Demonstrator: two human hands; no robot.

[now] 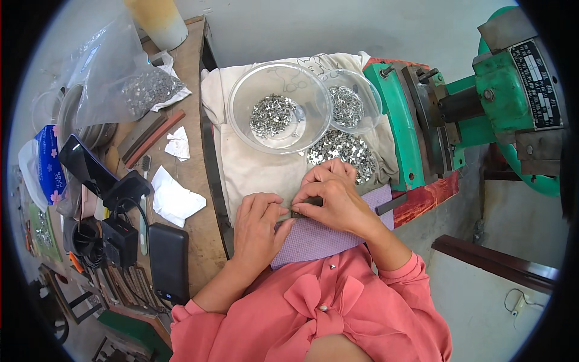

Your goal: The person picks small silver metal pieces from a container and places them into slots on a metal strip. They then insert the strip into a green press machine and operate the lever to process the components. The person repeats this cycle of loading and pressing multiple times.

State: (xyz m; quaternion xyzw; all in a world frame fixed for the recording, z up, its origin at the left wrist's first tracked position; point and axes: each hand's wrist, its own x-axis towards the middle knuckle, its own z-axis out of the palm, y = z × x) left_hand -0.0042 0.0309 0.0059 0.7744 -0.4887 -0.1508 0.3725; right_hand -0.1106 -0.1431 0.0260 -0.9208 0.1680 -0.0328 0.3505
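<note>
My right hand point(339, 202) pinches a small dark metal block point(312, 201) between thumb and fingers, low over the lap. Right beside its left end is my left hand point(254, 232), fingers curled and thumb close to the fingertips; anything between them is too small to make out. Under both hands lies a purple textured cloth point(310, 244). Just beyond the right hand spreads a pile of small shiny metal pieces point(347, 151). Behind it stand a large clear tub point(234, 114) and a smaller clear tub point(375, 96), both holding small metal parts.
A green press point(393, 133) stands at the right. A dark flat bar point(391, 203) lies by the purple cloth. On the wooden table point(202, 253) at left are a black power bank point(169, 259), a phone point(87, 163), white paper point(175, 196) and a plastic bag point(111, 66) of metal pieces.
</note>
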